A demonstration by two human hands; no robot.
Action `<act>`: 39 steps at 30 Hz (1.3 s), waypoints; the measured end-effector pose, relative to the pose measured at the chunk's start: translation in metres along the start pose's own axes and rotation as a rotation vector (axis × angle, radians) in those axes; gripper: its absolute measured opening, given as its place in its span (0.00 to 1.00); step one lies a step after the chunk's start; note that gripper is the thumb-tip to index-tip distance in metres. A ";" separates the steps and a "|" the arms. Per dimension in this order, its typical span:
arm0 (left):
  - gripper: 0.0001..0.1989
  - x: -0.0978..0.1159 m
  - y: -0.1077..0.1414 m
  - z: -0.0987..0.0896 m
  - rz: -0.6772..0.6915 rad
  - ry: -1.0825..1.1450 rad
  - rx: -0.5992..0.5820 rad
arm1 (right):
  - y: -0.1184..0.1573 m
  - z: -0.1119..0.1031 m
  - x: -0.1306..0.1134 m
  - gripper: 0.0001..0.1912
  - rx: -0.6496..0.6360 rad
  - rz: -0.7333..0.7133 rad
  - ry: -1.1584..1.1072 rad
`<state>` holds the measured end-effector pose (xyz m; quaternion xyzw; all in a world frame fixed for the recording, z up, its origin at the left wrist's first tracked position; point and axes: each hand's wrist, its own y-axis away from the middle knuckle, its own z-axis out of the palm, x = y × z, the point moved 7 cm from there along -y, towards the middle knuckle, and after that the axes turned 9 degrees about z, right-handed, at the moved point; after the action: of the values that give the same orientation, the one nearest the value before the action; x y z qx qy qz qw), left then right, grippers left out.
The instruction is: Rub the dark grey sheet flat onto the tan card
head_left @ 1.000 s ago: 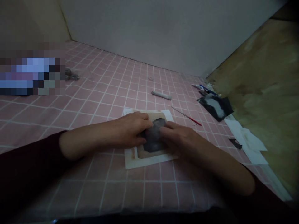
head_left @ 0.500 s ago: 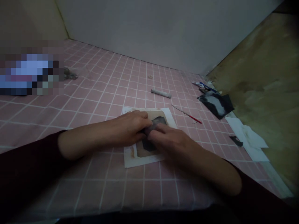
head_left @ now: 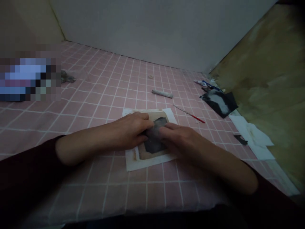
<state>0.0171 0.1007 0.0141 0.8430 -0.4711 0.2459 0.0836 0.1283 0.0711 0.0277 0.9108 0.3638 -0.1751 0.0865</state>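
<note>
1. Pressing or smoothing appears to be the step in hand, judging by how both hands meet over a dark grey piece (head_left: 156, 144), which lies on a tan panel (head_left: 148, 156) set on white paper (head_left: 133, 164), near the front of the pink checked tablecloth (head_left: 140, 198).
2. The left hand (head_left: 133, 130) reaches in from the left, thumb and fingers bent a narrow way apart at the piece's left edge. Whether they pinch it or merely rest there, I cannot tell.
3. The right hand (head_left: 182, 138) comes over the piece's right side with fingers curled and close together. Its fingertips are blurred, so any grip or small item between them cannot be made out.
4. To do this well, let the left hand act as the anchor, pressing lightly near the edge so that the piece does not slide on the panel.
5. Work the right fingertips in short, even strokes; a hard push could probably crease or shift something this thin-looking.
6. Mind the white paper as well: it looks loose beneath the panel, so downward pressure should serve better than sideways drag.
7. Leave the red-handled tool (head_left: 197, 119) and the grey cylinder (head_left: 162, 93) where they lie, beyond the paper and apart from both hands.
</note>
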 end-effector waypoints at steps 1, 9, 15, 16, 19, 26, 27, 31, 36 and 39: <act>0.03 0.000 0.000 0.000 0.004 0.005 -0.005 | 0.000 -0.001 0.003 0.06 0.005 0.036 0.020; 0.01 0.000 0.000 -0.001 0.004 -0.007 0.003 | -0.002 0.001 -0.010 0.07 0.047 -0.060 -0.024; 0.01 -0.001 0.000 -0.002 -0.024 0.005 -0.025 | -0.002 0.000 -0.007 0.06 0.063 -0.015 0.029; 0.01 -0.001 0.000 -0.002 -0.016 0.001 -0.015 | -0.002 0.002 -0.012 0.07 0.071 -0.061 0.003; 0.01 -0.001 0.000 -0.002 0.009 -0.003 0.006 | -0.001 0.003 -0.014 0.09 0.033 -0.083 -0.035; 0.02 -0.001 0.000 -0.001 0.007 0.040 -0.007 | 0.001 -0.001 -0.006 0.06 0.056 0.004 -0.055; 0.03 0.000 0.000 -0.001 0.009 0.041 -0.002 | 0.000 0.000 -0.010 0.06 0.055 -0.031 -0.069; 0.03 -0.002 0.001 -0.001 -0.005 0.055 0.003 | 0.001 -0.002 -0.005 0.07 0.028 -0.032 -0.055; 0.03 -0.002 0.000 0.000 -0.012 0.047 -0.024 | 0.001 -0.007 0.000 0.06 0.081 0.036 -0.074; 0.03 -0.004 0.001 -0.001 -0.035 0.024 -0.026 | -0.001 0.000 -0.014 0.07 0.049 -0.048 -0.116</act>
<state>0.0148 0.1034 0.0128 0.8469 -0.4585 0.2484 0.1043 0.1181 0.0634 0.0331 0.8920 0.3755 -0.2385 0.0811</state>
